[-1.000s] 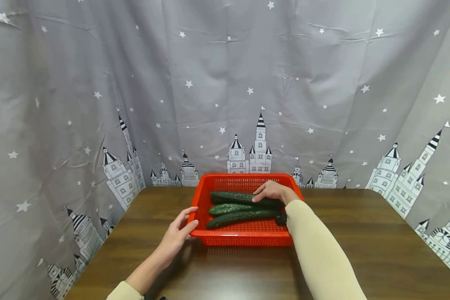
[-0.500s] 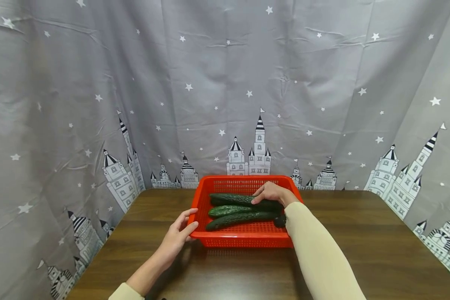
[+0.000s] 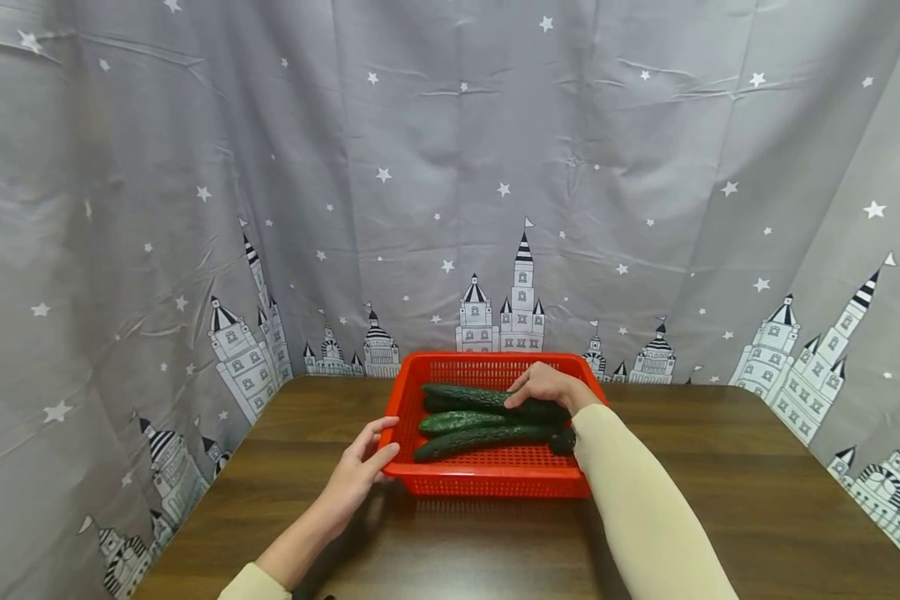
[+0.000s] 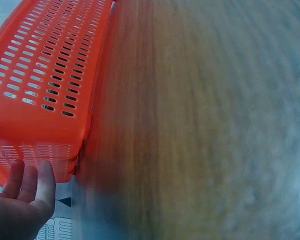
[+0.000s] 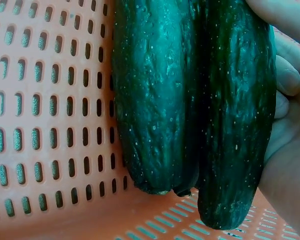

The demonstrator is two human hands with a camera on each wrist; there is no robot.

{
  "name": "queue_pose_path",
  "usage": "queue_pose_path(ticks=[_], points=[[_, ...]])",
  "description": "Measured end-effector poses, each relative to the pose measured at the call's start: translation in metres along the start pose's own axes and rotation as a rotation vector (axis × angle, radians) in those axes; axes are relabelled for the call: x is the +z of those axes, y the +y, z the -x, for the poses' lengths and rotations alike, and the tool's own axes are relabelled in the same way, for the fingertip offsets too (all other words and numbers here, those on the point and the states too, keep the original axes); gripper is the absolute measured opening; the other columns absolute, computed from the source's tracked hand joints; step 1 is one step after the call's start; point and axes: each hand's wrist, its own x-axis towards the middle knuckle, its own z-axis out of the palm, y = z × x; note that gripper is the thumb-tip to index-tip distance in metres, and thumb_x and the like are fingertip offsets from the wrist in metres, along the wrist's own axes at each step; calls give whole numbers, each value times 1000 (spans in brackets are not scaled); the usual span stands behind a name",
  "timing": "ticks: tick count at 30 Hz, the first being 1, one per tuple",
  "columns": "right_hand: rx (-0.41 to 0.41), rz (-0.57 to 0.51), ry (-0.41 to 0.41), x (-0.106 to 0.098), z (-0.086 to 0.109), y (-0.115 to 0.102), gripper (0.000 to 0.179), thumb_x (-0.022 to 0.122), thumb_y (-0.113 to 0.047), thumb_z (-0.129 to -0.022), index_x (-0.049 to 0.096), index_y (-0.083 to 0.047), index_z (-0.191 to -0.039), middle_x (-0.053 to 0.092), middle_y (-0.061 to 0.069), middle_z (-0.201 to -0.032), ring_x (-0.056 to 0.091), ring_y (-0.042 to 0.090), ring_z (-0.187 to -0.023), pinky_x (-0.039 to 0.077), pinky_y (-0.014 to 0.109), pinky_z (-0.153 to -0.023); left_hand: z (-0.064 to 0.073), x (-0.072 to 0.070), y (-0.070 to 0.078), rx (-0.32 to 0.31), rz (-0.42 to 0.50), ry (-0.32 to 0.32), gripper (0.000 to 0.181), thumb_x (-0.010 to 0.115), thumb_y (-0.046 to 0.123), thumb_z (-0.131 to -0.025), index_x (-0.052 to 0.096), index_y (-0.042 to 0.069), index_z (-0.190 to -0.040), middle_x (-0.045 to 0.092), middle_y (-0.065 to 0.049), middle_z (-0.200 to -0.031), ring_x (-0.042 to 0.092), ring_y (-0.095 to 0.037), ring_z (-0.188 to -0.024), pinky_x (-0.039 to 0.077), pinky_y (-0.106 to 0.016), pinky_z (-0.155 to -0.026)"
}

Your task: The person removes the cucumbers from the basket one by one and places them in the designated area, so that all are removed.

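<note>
Basket, lower centre of frame, may skid if the left grip, clamped on its left rim, loosens. Upper cucumber, inside near the basket's top edge, may roll onto the lower cucumbers if the right grip, wrapped round it off-centre, slips. Versus half a second ago: same holds, view shifts slightly.
</note>
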Motion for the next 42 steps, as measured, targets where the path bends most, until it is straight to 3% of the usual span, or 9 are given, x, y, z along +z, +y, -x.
queue_pose_path(ticks=[7,13,23,32,42], points=[[-15,7,34,-6,2,-3,37,85,-25,-80,78,-5,-110,75,9,-113,65,19,-108,54,36,-92,-3,1,0,9,1,5,45,61,20,-101,48,20,-144,52,-23,-130,61,-25,-95,56,-42,-84],[-32,-18,53,-12,6,-12,37,85,-23,-79,77,-2,-109,73,13,-118,65,23,-109,55,35,-88,-3,0,0,11,-2,9,45,60,19,-101,47,19,-144,52,-23,-129,62,-25,-94,56,-42,-84],[-7,-48,103,-19,6,-22,37,86,-23,-79,78,-3,-109,72,13,-121,64,27,-114,54,39,-93,-3,1,0,11,5,19,45,60,20,-101,48,20,-144,53,-23,-129,62,-24,-95,55,-41,-84],[-6,-63,124,-25,9,-27,39,85,-25,-80,77,-2,-110,63,18,-136,50,35,-135,44,46,-109,-3,1,-2,13,16,28,44,59,19,-101,48,20,-144,53,-23,-128,62,-24,-94,55,-39,-81],[-21,-30,140,-36,18,-34,37,85,-25,-79,78,-3,-108,69,15,-127,50,35,-135,42,48,-111,0,2,-3,15,-5,23,46,62,21,-100,49,20,-144,55,-22,-129,63,-23,-95,55,-40,-82]])
